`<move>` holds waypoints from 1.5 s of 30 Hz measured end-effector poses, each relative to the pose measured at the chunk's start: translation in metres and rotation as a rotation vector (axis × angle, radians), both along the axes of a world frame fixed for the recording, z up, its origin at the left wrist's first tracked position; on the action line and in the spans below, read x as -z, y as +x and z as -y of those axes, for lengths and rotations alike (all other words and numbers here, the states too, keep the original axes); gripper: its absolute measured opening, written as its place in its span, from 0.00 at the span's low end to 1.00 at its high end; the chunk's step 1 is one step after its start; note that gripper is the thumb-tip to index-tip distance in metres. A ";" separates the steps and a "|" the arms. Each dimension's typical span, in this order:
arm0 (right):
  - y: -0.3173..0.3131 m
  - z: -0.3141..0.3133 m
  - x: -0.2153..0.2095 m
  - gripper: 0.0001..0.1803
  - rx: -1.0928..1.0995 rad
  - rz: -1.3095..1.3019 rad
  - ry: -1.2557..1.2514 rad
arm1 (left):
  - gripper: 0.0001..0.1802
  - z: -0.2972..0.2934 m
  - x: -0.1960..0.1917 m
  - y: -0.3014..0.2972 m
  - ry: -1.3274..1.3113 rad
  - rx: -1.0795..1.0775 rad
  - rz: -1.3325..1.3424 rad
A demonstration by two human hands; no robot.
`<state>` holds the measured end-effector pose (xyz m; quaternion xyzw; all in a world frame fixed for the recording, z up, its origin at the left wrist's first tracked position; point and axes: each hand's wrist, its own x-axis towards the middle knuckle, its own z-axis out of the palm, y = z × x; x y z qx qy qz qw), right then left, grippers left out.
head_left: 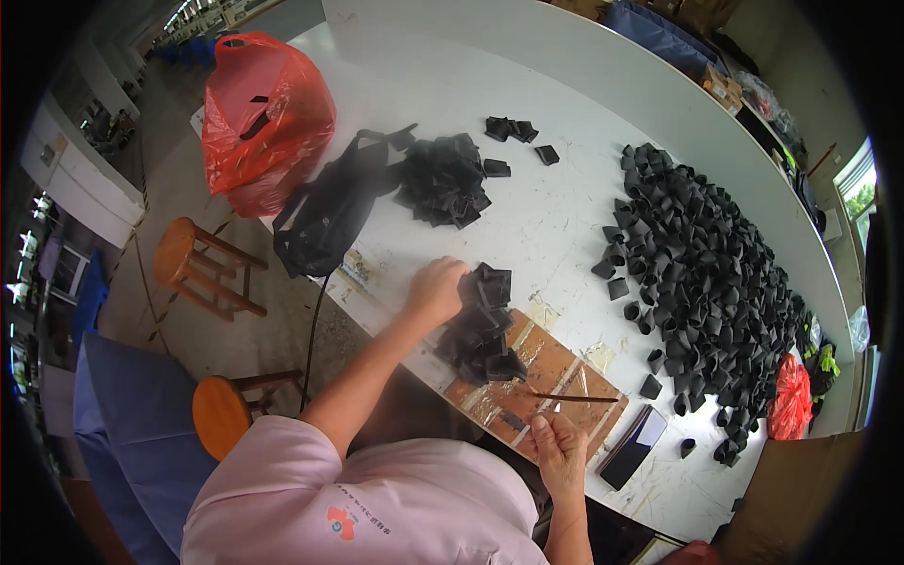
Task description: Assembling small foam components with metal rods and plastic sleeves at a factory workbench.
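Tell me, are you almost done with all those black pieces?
Partly. A big spread of opened black pieces already lies across the white table. The left hand rests on a flat stack; the right hand holds a thin stick. Another flat pile waits.

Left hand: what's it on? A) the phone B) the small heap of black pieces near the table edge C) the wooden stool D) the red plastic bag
B: the left hand rests on the small heap of black pieces at the near edge of the white table, while the red plastic bag, phone and wooden stool all lie apart from it.
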<state>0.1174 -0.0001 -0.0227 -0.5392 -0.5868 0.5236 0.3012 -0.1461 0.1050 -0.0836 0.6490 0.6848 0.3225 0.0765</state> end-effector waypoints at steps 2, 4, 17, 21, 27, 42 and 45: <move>0.001 0.002 -0.001 0.16 0.018 -0.004 -0.010 | 0.16 0.004 -0.008 0.000 -0.178 0.077 -0.054; 0.005 0.004 0.002 0.16 0.045 -0.014 -0.020 | 0.15 0.008 -0.003 -0.003 -0.193 0.131 -0.061; 0.006 0.005 0.005 0.16 0.050 0.000 -0.073 | 0.05 0.003 0.014 -0.022 -0.088 0.262 -0.119; -0.001 0.006 -0.008 0.13 0.051 0.054 0.129 | 0.03 0.013 -0.008 -0.010 0.084 0.126 0.061; -0.026 0.003 -0.044 0.08 0.096 0.099 0.457 | 0.02 0.069 -0.090 0.060 -0.446 0.262 1.105; -0.009 0.001 -0.017 0.04 0.334 0.184 0.643 | 0.09 0.100 -0.094 0.124 -0.533 0.278 1.667; 0.001 0.000 -0.034 0.03 0.360 -0.665 -0.072 | 0.08 0.096 -0.106 0.118 -0.716 0.492 1.939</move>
